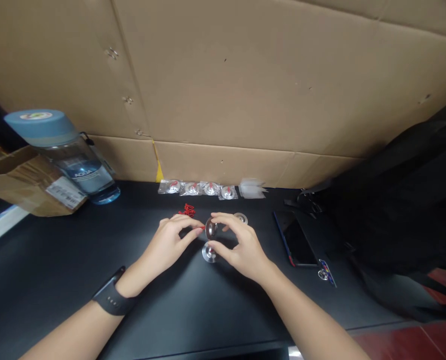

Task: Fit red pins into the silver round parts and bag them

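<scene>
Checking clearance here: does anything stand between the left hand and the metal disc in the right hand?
Only the red cord pinched in the left hand, reaching toward the metal disc in the right hand. A second disc lies below, outside that gap.

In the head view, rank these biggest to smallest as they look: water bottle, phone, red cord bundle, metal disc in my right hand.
1. Water bottle
2. Phone
3. Red cord bundle and metal disc in your right hand: too alike to rank.

R hand point(241, 246) partly hides lower metal disc point(207, 254).
</scene>
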`<state>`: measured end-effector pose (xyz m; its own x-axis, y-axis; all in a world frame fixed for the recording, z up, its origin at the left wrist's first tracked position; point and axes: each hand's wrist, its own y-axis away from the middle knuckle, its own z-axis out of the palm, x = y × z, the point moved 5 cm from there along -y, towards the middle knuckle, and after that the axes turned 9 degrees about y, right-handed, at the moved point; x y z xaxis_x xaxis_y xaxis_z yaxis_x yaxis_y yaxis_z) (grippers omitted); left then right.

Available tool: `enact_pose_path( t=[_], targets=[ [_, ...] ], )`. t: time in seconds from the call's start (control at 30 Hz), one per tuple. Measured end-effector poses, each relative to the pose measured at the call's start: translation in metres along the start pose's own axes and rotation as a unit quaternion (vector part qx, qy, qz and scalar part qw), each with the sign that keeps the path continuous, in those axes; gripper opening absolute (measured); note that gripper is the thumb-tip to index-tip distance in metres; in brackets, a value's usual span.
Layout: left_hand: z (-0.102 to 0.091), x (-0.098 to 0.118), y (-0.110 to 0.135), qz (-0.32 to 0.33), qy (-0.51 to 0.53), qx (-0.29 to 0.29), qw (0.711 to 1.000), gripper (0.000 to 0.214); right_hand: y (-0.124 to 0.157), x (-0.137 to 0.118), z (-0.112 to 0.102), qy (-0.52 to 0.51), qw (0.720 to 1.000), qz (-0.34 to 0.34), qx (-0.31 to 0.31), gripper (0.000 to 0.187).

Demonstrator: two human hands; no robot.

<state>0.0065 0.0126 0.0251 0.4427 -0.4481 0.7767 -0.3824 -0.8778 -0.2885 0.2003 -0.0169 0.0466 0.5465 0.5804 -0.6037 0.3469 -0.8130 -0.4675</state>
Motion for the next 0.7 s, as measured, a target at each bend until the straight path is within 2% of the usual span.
enact_pose_path(
  t=[0.13, 0.33, 0.53, 0.7],
  targets=[
    [-0.002, 0.005, 0.002, 0.001, 0.045, 0.029, 0.999, 0.015, 0.002, -0.002, 0.008, -0.035, 0.999, -0.001, 0.031, 0.039],
    [0.003, 0.018, 0.005, 0.032, 0.043, 0.002, 0.999, 0.016, 0.003, -0.001, 0.010, -0.055, 0.997, -0.013, 0.049, 0.041],
    [0.004, 0.024, 0.009, 0.059, -0.026, 0.009, 0.998, 0.017, 0.003, -0.002, 0.010, -0.058, 0.997, -0.009, 0.044, 0.043],
    [0.001, 0.027, 0.010, 0.076, -0.045, 0.055, 0.995, 0.016, 0.004, 0.000, 0.011, -0.068, 0.997, 0.002, 0.033, 0.044]
  ],
)
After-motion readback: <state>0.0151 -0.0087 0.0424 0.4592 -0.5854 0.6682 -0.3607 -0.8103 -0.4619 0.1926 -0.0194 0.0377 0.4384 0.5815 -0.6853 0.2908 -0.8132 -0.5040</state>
